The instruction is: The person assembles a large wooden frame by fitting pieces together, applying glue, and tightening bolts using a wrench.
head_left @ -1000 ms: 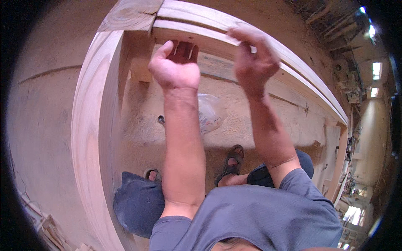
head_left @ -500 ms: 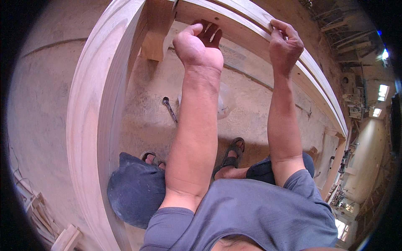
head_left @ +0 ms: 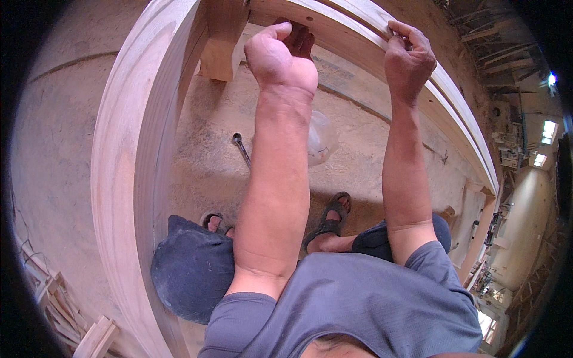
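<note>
Fingers (head_left: 302, 43) on the left hand (head_left: 283, 62) are curled up at the inner face of the far wooden rail (head_left: 352, 43), just below a small round hole in it, palm toward the camera. Tips are in deep shadow, so can't tell if they're gripping anything. Right hand (head_left: 410, 62) is farther along the rail, index finger and thumb bent toward each other at its upper edge, by the long groove; can't tell if something's pinched there.

For elbow room: a decent stretch of bare rail edge runs between the two hands, and more of it carries on right of the right hand to the far corner. Tighter on the left, where a thick side beam (head_left: 128, 155) comes off the rail's left end, with a squared post (head_left: 218, 61) hanging under that corner, near the left hand.

Below the rail, inside the frame, it's mostly open dusty floor (head_left: 203, 158). Down there on the near side of the rail sit a wrench (head_left: 242, 150), partly behind the left forearm, and a clear plastic bag (head_left: 322, 140) between the forearms.
</note>
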### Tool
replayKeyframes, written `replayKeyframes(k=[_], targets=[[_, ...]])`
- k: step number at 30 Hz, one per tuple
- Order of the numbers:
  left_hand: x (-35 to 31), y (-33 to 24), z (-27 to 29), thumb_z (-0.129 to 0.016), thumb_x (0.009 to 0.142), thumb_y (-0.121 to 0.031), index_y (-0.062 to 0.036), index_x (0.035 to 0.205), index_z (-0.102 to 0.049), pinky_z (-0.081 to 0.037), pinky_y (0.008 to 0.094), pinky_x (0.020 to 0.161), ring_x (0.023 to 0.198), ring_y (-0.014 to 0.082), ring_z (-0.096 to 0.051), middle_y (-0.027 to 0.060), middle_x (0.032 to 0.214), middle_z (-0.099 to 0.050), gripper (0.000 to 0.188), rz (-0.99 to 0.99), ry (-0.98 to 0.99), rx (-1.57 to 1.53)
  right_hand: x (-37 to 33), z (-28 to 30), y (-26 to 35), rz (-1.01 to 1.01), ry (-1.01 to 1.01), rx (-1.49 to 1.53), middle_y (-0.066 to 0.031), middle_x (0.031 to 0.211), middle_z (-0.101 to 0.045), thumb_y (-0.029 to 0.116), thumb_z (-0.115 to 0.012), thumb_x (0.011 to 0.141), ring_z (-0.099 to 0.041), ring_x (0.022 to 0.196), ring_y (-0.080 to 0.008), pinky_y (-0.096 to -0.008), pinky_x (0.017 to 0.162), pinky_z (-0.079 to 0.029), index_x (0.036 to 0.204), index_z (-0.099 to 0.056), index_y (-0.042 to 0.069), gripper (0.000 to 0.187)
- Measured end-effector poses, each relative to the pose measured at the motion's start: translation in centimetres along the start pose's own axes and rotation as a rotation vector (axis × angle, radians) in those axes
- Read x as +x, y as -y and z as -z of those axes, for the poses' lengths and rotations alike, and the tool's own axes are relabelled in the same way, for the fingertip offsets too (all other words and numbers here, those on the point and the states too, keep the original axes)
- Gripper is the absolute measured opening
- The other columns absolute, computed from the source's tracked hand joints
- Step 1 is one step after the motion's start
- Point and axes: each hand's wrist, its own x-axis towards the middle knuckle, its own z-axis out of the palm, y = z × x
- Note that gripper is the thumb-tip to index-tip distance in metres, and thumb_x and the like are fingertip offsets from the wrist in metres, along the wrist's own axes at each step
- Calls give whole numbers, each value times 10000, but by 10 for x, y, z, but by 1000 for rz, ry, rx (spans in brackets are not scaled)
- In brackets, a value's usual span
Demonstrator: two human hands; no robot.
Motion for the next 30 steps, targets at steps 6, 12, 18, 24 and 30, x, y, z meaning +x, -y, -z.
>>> replayKeyframes(k=[6, 12, 18, 24, 30], targets=[[-3, -4, 2, -440, 828, -93, -27, 1042, -566, -445, 413, 848, 873, 266, -601, 116, 1013, -662, 256, 31, -138, 84, 0, 1, 0, -2, 1, -13, -84, 871, -740, 38, -642, 805, -675, 838, -235, -337, 785, -521, 875, -777, 85, 160], [-4, -6, -1, -466, 803, -60, -34, 1139, -558, -451, 422, 868, 910, 278, -621, 115, 1012, -655, 350, 46, 34, 14, -1, -1, -1, 18, -4, -15, -79, 865, -739, 42, -636, 808, -675, 831, -237, -343, 779, -519, 873, -778, 92, 164], [0, -1, 5, -463, 793, -36, -35, 1121, -567, -473, 424, 846, 895, 280, -623, 99, 1025, -645, 345, 41, -113, 4, 0, -1, -1, 3, -16, -9, -81, 866, -739, 39, -636, 805, -673, 830, -231, -338, 771, -518, 868, -778, 92, 164], [-2, 0, 4, -454, 767, -21, -19, 1115, -553, -491, 416, 811, 854, 275, -620, 107, 1012, -630, 362, -16, 5, 38, -1, 1, 1, 1, -1, -22, -83, 870, -739, 31, -620, 802, -672, 828, -231, -335, 769, -518, 864, -776, 89, 178], [0, -1, -2, -445, 774, -29, -13, 1090, -567, -494, 452, 855, 910, 310, -617, 136, 1035, -631, 340, 26, -93, -34, 0, 2, 3, -5, 13, -25, -84, 868, -737, 7, -597, 798, -671, 835, -235, -338, 774, -518, 861, -768, 79, 197]])
